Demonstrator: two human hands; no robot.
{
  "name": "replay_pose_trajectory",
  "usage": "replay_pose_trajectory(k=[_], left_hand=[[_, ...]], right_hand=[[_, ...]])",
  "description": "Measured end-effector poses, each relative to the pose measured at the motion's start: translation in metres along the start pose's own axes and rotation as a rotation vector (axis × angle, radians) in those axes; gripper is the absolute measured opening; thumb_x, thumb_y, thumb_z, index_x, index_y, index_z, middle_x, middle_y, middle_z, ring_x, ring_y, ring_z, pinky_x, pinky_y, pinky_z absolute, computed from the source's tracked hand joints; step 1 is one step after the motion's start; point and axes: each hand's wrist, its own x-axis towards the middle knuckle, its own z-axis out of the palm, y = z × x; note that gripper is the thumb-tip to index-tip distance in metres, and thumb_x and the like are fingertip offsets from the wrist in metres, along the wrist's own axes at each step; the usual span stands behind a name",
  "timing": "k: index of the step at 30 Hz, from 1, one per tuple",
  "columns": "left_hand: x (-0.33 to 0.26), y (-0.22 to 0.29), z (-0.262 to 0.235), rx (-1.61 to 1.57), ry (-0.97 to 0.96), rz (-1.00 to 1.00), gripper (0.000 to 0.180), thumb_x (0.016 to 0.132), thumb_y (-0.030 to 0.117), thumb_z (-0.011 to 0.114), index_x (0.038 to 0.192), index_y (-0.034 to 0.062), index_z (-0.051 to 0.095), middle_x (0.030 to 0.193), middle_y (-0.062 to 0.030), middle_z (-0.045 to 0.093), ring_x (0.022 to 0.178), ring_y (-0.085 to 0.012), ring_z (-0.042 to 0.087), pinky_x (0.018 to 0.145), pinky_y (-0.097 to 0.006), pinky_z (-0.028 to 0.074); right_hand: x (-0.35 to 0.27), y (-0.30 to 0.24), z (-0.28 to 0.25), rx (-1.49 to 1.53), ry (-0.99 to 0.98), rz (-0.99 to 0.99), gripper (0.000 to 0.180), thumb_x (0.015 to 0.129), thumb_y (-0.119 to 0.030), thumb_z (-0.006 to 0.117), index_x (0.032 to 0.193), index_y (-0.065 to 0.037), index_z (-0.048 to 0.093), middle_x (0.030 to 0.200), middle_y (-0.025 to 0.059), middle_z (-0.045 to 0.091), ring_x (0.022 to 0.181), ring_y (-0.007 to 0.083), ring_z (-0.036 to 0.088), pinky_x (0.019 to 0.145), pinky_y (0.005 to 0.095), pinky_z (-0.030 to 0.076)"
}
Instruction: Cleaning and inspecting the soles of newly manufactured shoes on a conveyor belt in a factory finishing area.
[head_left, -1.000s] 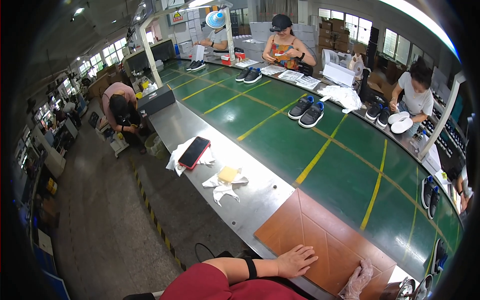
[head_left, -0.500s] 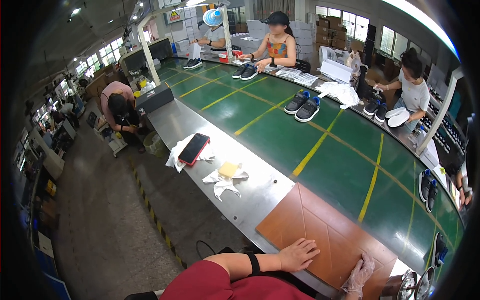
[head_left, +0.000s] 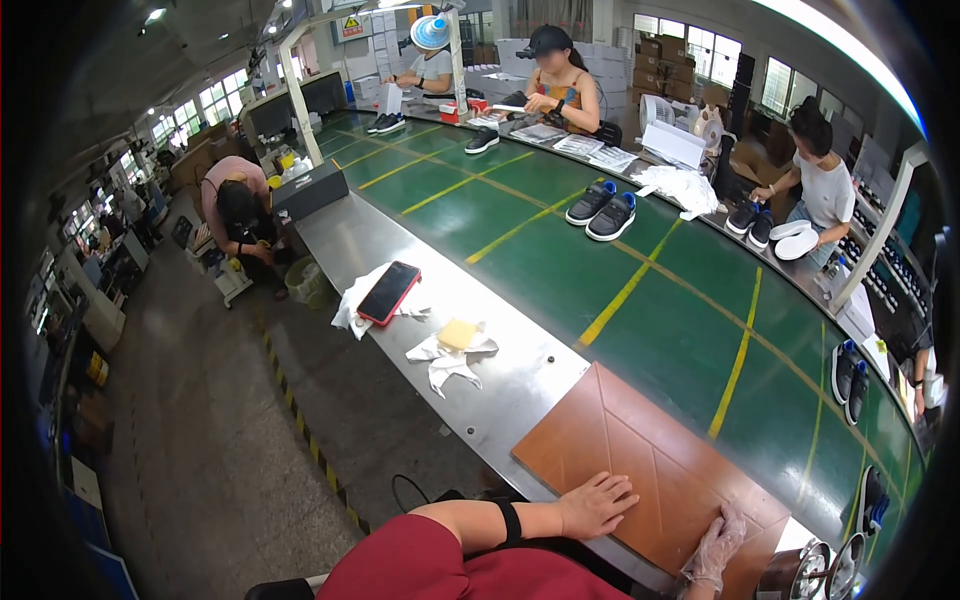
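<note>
A brown board [head_left: 640, 440], scored with lines, lies on the metal bench at the belt's near edge. My bare left hand [head_left: 598, 506] rests on it, fingers stretched and slightly spread, holding nothing. Further right, my right hand [head_left: 720, 545] wears a thin clear glove and lies on the same board, its fingers extended and empty. Just beyond it, at the lower right, stand shiny metal containers [head_left: 800, 570] with whitish stuff inside.
A green conveyor belt [head_left: 640, 310] with yellow lines carries pairs of black shoes [head_left: 600, 208]. On the steel bench [head_left: 500, 390] lie a red-cased phone [head_left: 388, 293], white cloths and a yellow sponge [head_left: 458, 334]. Co-workers sit across the belt; another person bends down at left.
The belt's lines and shoes have shifted slightly left. Across the belt, the co-worker in the dark cap has lifted one shoe of a pair. My hands have stayed in place.
</note>
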Motion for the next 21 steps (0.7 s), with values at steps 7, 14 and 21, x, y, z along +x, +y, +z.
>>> replay_pose_trajectory(k=[7,14,21], left_hand=[[-0.001,0.005,0.003,0.012,0.037,0.006,0.045,0.083,0.023,0.057,0.123,0.0038,0.051,0.118,-0.0149,0.046,0.119,-0.032,0.043,0.1,-0.043,0.033],[0.004,0.01,0.004,0.022,0.014,0.003,0.046,0.082,0.023,0.058,0.124,0.005,0.051,0.118,-0.0148,0.047,0.119,-0.0317,0.043,0.1,-0.043,0.033],[0.004,0.013,0.003,0.021,-0.009,-0.015,0.048,0.082,0.024,0.058,0.125,0.0052,0.05,0.119,-0.0144,0.046,0.119,-0.0312,0.042,0.101,-0.043,0.032]], right_hand=[[0.0,0.002,-0.003,0.015,0.016,-0.015,0.022,0.083,0.001,0.051,0.102,0.002,0.063,0.113,0.0228,0.059,0.111,0.0364,0.052,0.097,0.0426,0.039],[-0.002,0.013,-0.004,0.038,0.069,-0.045,0.02,0.082,0.001,0.052,0.099,0.002,0.064,0.107,0.0222,0.061,0.107,0.0365,0.054,0.096,0.0435,0.04],[-0.001,0.004,-0.012,0.066,0.01,0.031,0.023,0.08,0.003,0.053,0.1,0.004,0.064,0.115,0.0245,0.06,0.113,0.0368,0.052,0.1,0.0437,0.038]])
